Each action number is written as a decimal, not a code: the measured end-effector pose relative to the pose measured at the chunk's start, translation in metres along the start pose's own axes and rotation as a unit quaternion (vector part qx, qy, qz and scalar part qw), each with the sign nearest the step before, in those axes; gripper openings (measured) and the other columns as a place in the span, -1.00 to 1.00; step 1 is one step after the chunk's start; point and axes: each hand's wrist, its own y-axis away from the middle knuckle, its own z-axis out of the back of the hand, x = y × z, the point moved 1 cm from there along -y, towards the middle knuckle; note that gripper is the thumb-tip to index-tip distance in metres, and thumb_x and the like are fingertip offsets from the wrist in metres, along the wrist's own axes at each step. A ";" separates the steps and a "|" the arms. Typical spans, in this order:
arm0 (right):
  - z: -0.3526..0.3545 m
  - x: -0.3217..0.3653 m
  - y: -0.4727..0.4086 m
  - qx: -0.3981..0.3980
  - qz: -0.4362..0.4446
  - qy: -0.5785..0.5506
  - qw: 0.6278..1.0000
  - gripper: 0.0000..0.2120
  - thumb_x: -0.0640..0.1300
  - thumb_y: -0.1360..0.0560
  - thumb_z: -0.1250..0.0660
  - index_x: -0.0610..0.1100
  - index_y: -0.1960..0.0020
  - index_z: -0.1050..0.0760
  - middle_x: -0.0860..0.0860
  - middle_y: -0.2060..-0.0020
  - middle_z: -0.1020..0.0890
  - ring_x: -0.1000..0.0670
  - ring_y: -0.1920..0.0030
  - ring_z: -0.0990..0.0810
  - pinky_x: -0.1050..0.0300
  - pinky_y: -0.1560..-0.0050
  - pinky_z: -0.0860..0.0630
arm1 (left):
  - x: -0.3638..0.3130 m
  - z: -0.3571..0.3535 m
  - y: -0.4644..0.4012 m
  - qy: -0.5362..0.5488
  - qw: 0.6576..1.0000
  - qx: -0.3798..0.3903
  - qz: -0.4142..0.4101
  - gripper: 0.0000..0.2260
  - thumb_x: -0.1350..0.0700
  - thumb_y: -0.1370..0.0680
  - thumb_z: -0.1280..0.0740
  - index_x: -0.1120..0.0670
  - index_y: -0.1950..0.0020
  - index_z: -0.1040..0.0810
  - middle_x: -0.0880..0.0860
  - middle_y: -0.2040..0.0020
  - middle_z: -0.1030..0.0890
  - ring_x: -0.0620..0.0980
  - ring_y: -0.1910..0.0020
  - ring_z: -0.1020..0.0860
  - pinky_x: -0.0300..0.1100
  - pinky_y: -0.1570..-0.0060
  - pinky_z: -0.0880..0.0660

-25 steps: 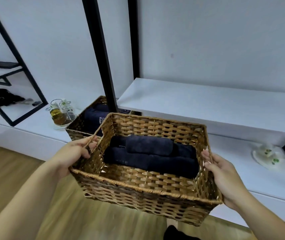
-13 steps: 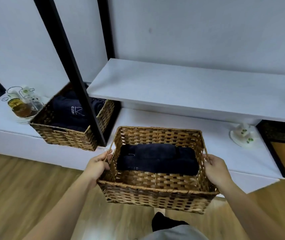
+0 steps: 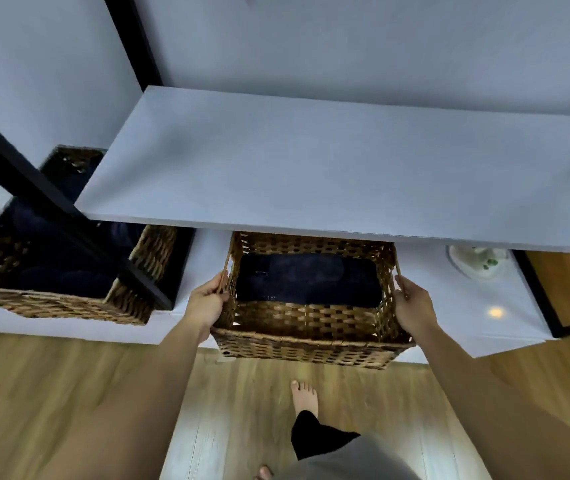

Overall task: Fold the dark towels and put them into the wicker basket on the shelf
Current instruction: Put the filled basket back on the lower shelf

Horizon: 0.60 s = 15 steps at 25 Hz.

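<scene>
A brown wicker basket (image 3: 308,344) sits partly on the low white shelf (image 3: 450,306), its back end under the upper white shelf board (image 3: 311,168) and its front overhanging the shelf edge. Folded dark towels (image 3: 308,280) lie inside it. My left hand (image 3: 205,303) grips the basket's left rim and handle. My right hand (image 3: 413,304) grips the right rim and handle.
A second wicker basket (image 3: 58,299) with dark towels stands to the left on the same low shelf, behind a slanted black frame bar (image 3: 69,216). A small white dish (image 3: 477,263) lies at the right. Wooden floor and my bare foot (image 3: 304,398) are below.
Both hands have carried the basket down and forward, from the air in front of the shelves to the low shelf under the upper board. My view has tilted downward.
</scene>
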 end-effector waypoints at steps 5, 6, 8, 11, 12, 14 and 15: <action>-0.019 -0.008 -0.036 -0.001 -0.006 -0.019 1.000 -0.60 -0.08 -0.71 -0.07 0.03 -0.52 -0.36 -0.01 -0.35 -0.57 -0.07 -0.12 -0.63 0.17 0.09 -0.51 | 0.010 -0.013 -0.035 -0.003 0.999 -0.025 -0.047 -0.63 0.31 -0.65 -0.27 0.11 -0.46 -0.49 -0.01 -0.39 -0.54 -0.06 -0.41 -0.47 -0.16 -0.47 -0.31; -0.020 -0.006 -0.040 0.000 -0.016 -0.024 1.000 -0.59 -0.07 -0.71 -0.06 0.05 -0.54 -0.33 0.01 -0.37 -0.55 -0.07 -0.12 -0.63 0.15 0.07 -0.53 | 0.008 -0.014 -0.038 -0.006 0.998 -0.031 -0.052 -0.65 0.23 -0.66 -0.29 0.10 -0.46 -0.49 -0.02 -0.37 -0.54 -0.07 -0.38 -0.48 -0.18 -0.44 -0.33; -0.022 -0.002 -0.045 0.009 -0.030 -0.017 0.999 -0.57 -0.08 -0.72 -0.03 0.04 -0.57 -0.27 0.01 -0.41 -0.50 -0.10 -0.14 -0.62 0.06 -0.06 -0.55 | 0.007 -0.013 -0.046 -0.018 0.998 -0.033 -0.051 -0.67 0.04 -0.67 -0.30 0.06 -0.42 -0.54 -0.03 -0.34 -0.58 -0.05 -0.34 -0.52 -0.12 -0.42 -0.38; -0.024 -0.005 -0.028 0.000 -0.030 -0.001 1.000 -0.54 -0.14 -0.70 -0.03 -0.04 -0.60 -0.19 -0.02 -0.51 -0.38 -0.15 -0.38 -0.49 -0.05 -0.32 -0.44 | 0.013 -0.008 -0.037 -0.046 0.996 -0.033 -0.075 -0.68 -0.13 -0.65 -0.26 -0.01 -0.26 -0.66 -0.04 -0.15 -0.70 -0.02 -0.20 -0.62 -0.02 -0.32 -0.50; -0.025 -0.010 -0.016 -0.008 -0.027 -0.003 1.000 -0.54 -0.13 -0.70 -0.06 -0.06 -0.60 -0.18 -0.03 -0.51 -0.37 -0.15 -0.43 -0.43 -0.08 -0.39 -0.39 | 0.018 -0.006 -0.028 -0.077 0.992 -0.022 -0.102 -0.69 -0.15 -0.65 -0.26 -0.03 -0.23 -0.65 -0.07 -0.11 -0.70 -0.04 -0.18 -0.63 -0.05 -0.30 -0.51; -0.028 -0.023 0.012 -0.011 -0.007 -0.023 1.000 -0.48 -0.04 -0.68 -0.17 -0.09 -0.60 -0.16 -0.05 -0.47 -0.42 -0.13 -0.45 -0.41 -0.08 -0.44 -0.37 | 0.030 -0.002 -0.010 -0.132 0.979 0.024 -0.152 -0.63 -0.18 -0.60 -0.34 -0.06 -0.35 -0.54 -0.13 -0.17 -0.66 -0.14 -0.22 -0.59 -0.13 -0.30 -0.49; -0.029 -0.030 0.028 -0.005 0.000 -0.035 0.999 -0.42 0.01 -0.66 -0.24 -0.10 -0.60 -0.15 -0.05 -0.45 -0.44 -0.12 -0.44 -0.42 -0.06 -0.43 -0.37 | 0.036 0.003 0.001 -0.149 0.974 0.047 -0.164 -0.55 -0.17 -0.56 -0.41 -0.09 -0.41 -0.46 -0.17 -0.21 -0.63 -0.21 -0.23 -0.57 -0.20 -0.28 -0.48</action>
